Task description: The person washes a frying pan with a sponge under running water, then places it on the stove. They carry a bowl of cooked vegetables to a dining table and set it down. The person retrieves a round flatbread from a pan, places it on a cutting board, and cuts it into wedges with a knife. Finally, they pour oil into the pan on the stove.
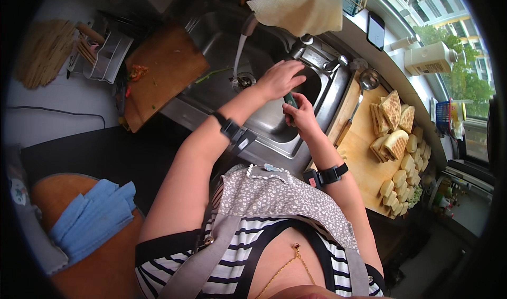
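Note:
My right hand (302, 112) grips the dark green handle (290, 102) of a tool over the steel sink (263, 118). The tool's far end is hidden beneath my left hand (280, 79), so its kind does not show. My left hand is held palm down with its fingers stretched out, close to the faucet base (303, 45). Whether it touches the tool cannot be told. Water (239, 55) runs from the spout (248, 25) towards the drain (243, 82), to the left of both hands. A green stalk (212, 74) lies in the sink by the drain.
Left of the sink a wooden cutting board (170, 69) bears orange-red scraps. A beige cloth (303, 7) hangs over the faucet. At right, a wooden board (358, 180) carries a ladle (369, 80), flatbread wedges (390, 109) and several pale dough pieces (400, 177). A phone (375, 30) lies on the sill.

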